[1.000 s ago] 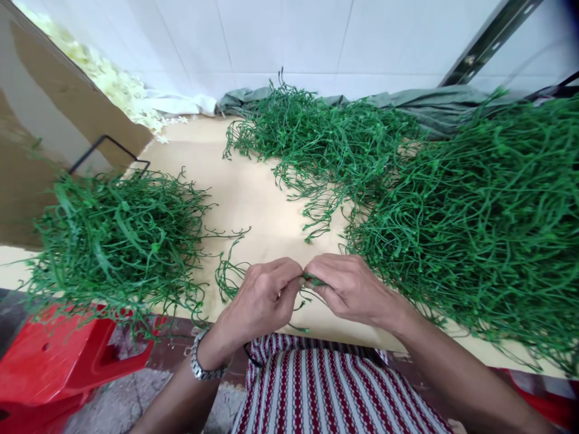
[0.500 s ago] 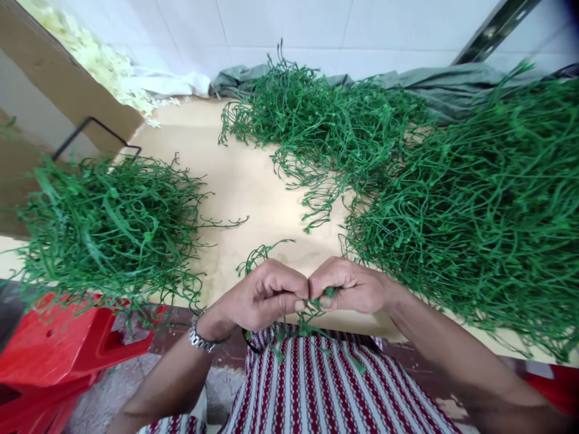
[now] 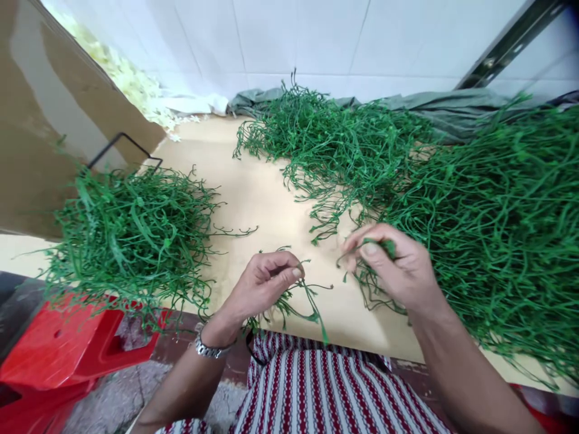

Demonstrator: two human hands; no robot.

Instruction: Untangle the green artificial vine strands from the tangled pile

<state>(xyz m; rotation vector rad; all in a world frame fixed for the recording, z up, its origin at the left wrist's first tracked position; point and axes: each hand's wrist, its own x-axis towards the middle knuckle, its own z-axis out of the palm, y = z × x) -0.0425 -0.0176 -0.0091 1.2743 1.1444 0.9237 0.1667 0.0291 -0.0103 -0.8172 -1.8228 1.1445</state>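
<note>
My left hand (image 3: 266, 286), with a metal watch (image 3: 211, 348) at the wrist, pinches a green branching stem (image 3: 307, 307) between thumb and forefinger; its thin twigs hang below the fingers. To the right, my right hand (image 3: 393, 265) is closed around a small piece of green stem (image 3: 384, 246), its fingertips slightly blurred. Beside it spreads a large heap of the same stems (image 3: 502, 229). Another pile of stems (image 3: 131, 229) lies to the left of my left hand. They look like artificial plant stems.
A further heap of stems (image 3: 335, 132) lies at the back of the table (image 3: 257, 199), before green-grey cloth (image 3: 456, 111) and a tiled wall. A cardboard box (image 3: 49, 132) with a black wire piece (image 3: 122, 135) stands left. A red plastic stool (image 3: 58, 343) is below the table's edge.
My hands, together earlier, have come apart. The right one has moved right and up toward the large heap, while the left stays near its place with stems in its pinch. The view has shifted slightly.
</note>
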